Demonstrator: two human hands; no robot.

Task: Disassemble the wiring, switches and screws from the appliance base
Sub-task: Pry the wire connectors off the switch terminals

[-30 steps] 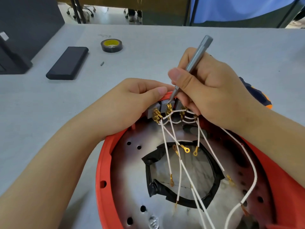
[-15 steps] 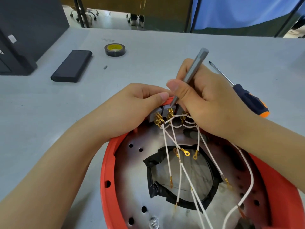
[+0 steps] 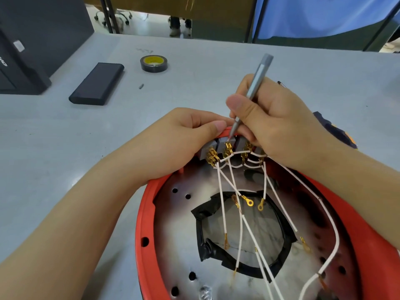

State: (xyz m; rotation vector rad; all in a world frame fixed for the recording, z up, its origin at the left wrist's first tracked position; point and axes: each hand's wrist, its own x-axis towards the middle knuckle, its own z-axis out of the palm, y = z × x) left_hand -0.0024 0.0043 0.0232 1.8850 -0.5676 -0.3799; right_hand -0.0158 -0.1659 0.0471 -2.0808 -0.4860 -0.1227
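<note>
The red appliance base (image 3: 144, 215) lies upside down at the table's near edge, its metal plate and a black-rimmed opening facing up. Grey switches (image 3: 224, 144) with brass terminals sit at its far rim, and white wires (image 3: 246, 226) run down from them, several ending in loose ring lugs. My left hand (image 3: 173, 144) grips the rim beside the switches, thumb on top. My right hand (image 3: 279, 126) holds a slim grey screwdriver (image 3: 256, 82) like a pen, its tip at a brass terminal on the middle switch.
A roll of black tape (image 3: 153, 63), a black rectangular case (image 3: 97, 86) and a small loose bit (image 3: 141, 85) lie on the grey table behind. A dark box (image 3: 19, 68) stands far left. A navy-and-orange screwdriver (image 3: 331, 126) lies partly hidden behind my right hand.
The view shifted down, so everything sits lower in frame. My right hand tilted the grey screwdriver slightly more upright; its tip stays at the switch terminals. The left hand keeps its hold.
</note>
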